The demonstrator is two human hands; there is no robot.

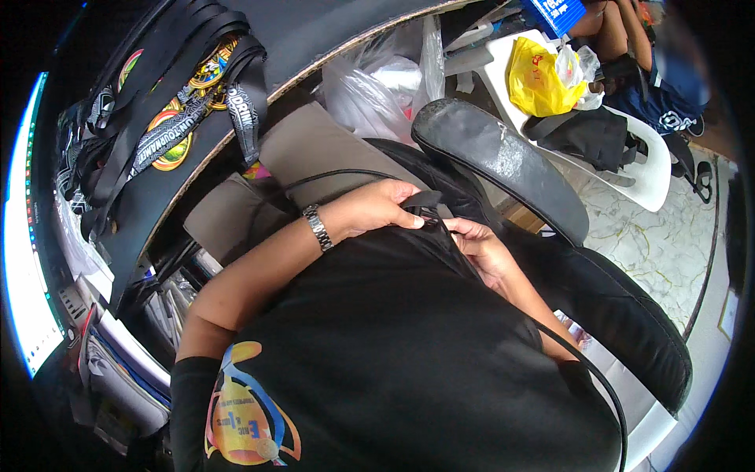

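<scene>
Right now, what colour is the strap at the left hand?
Black; the strap shows best in the head view.

Black printed T-shirt (409, 354), metal-link wristband (318, 228)

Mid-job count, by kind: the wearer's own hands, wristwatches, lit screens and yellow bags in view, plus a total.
Hands: 2 (left hand, right hand)
Wristwatch: 1
Lit screen: 1
Yellow bag: 1
Total: 5

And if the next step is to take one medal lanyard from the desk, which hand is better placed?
Left hand, probably: it is nearer the medal lanyards on the black desk, though it pinches a black ribbon. The right hand sits farther right.
</scene>
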